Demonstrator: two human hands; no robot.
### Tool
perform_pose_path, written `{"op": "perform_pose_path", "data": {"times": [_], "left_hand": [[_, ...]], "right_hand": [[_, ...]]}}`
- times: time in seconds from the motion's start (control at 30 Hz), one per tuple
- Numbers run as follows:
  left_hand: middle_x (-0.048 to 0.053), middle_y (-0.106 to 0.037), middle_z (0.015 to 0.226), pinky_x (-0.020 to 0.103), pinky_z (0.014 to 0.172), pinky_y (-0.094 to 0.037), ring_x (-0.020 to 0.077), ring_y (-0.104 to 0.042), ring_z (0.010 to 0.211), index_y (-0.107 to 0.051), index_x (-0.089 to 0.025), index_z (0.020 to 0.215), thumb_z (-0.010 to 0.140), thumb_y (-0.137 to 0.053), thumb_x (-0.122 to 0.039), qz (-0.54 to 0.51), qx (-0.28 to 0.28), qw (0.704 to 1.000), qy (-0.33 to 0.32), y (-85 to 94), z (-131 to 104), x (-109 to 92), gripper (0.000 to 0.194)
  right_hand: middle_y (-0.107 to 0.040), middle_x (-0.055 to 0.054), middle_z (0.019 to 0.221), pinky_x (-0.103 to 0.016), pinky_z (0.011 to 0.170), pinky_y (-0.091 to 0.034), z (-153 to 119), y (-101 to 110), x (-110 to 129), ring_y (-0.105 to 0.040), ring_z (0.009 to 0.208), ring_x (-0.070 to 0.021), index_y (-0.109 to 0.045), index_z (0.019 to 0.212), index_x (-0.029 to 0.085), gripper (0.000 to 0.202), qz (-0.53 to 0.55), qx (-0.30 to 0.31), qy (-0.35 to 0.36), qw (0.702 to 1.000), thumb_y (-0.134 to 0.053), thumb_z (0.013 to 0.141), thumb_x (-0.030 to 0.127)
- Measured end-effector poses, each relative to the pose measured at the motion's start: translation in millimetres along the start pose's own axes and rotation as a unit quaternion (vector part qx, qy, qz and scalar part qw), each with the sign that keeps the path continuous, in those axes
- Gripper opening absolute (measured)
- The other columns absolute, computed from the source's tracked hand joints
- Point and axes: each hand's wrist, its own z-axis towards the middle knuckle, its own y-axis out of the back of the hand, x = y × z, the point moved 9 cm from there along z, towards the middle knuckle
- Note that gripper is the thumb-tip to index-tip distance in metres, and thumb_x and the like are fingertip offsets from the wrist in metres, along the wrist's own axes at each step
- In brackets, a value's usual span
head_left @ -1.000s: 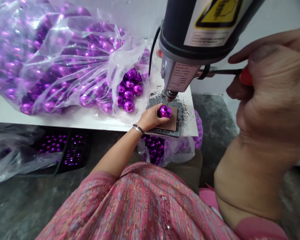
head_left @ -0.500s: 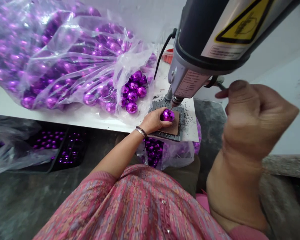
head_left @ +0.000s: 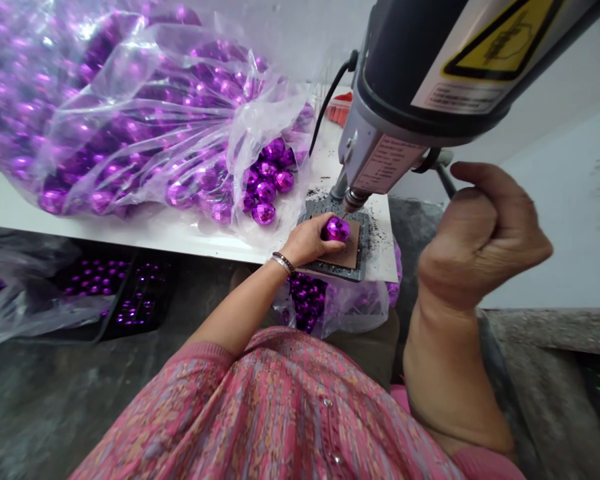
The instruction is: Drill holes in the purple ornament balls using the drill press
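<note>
My left hand (head_left: 310,239) pinches a shiny purple faceted ball (head_left: 338,229) against a brown pad (head_left: 351,256) on the base of a drill press (head_left: 395,113). The chuck (head_left: 355,200) is right above the ball, its thin bit close to the ball's top; whether the bit is inside cannot be made out. My right hand (head_left: 485,233) is closed round the feed lever (head_left: 446,180) at the press's right side, its grip end hidden in the fingers. More purple balls (head_left: 266,190) lie at the mouth of a clear plastic bag (head_left: 145,113) to the left.
Dark shavings litter the white table (head_left: 380,250) round the press base. A black cable (head_left: 321,103) hangs behind the press, near a red item (head_left: 339,110). Below the table edge are another bag of purple balls (head_left: 307,300) and a black crate (head_left: 140,293).
My right hand has moved left and slightly down, still holding the lever, which has swung with it. My left hand and the ball have stayed in place.
</note>
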Motion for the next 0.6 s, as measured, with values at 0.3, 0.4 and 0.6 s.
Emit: {"op": "perform_pose_path", "data": {"times": [0.3, 0.4, 0.6], "left_hand": [[0.006, -0.076, 0.122, 0.036, 0.1, -0.052, 0.0263, -0.07, 0.112, -0.067, -0.022, 0.13, 0.079, -0.082, -0.036, -0.019, -0.006, 1.0, 0.0, 0.0, -1.3, -1.3, 0.055], [0.006, -0.076, 0.123, 0.036, 0.1, -0.052, 0.0266, -0.07, 0.114, -0.066, -0.022, 0.132, 0.078, -0.082, -0.036, -0.025, -0.016, 1.0, 0.003, -0.2, -1.1, 1.7, 0.058], [0.007, -0.076, 0.119, 0.037, 0.098, -0.052, 0.0275, -0.071, 0.11, -0.068, -0.019, 0.128, 0.077, -0.084, -0.034, -0.036, -0.02, 0.999, 0.0, -1.1, 0.4, 1.1, 0.056]], "right_hand": [[-0.075, 0.001, 0.096, -0.015, 0.08, -0.056, -8.0, 1.1, -1.6, -0.07, 0.088, -0.002, -0.078, 0.108, 0.016, 0.033, 0.015, -0.058, 0.043, 0.997, -0.047, 0.099, 0.022], [-0.075, 0.001, 0.097, -0.016, 0.082, -0.057, -9.1, 0.2, -2.0, -0.07, 0.089, -0.0025, -0.077, 0.107, 0.016, 0.032, 0.022, -0.065, 0.044, 0.997, -0.047, 0.099, 0.022], [-0.074, 0.001, 0.092, -0.018, 0.078, -0.055, 0.3, 0.6, -2.6, -0.07, 0.086, -0.0036, -0.078, 0.103, 0.014, 0.032, 0.036, -0.021, 0.01, 0.999, -0.047, 0.094, 0.016]]}}
